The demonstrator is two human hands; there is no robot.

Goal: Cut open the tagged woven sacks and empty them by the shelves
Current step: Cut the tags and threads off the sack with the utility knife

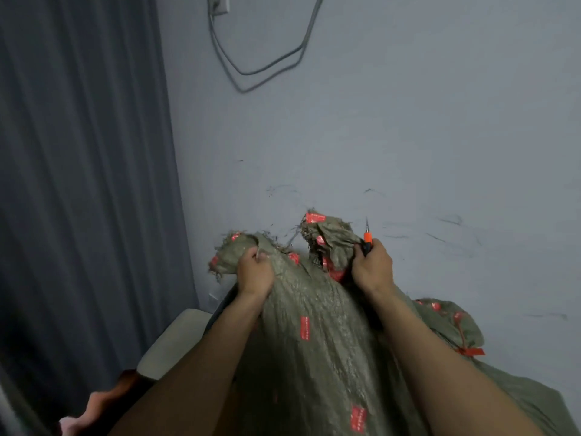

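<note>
A grey-green woven sack [314, 335] with red tags is lifted in front of me against the wall. Its top edge is frayed and split into two bunches. My left hand [254, 273] grips the left bunch of the sack's mouth. My right hand [372, 267] grips the right bunch together with an orange-handled cutter [367, 239], whose thin blade points up. A second tagged sack [452, 322] lies low at the right, partly behind my right forearm.
A dark blue curtain [85, 184] hangs along the left. The pale wall [408, 136] is close ahead, with grey cables [267, 67] looping from a socket at the top. A beige cushioned seat edge [176, 341] sits at the lower left.
</note>
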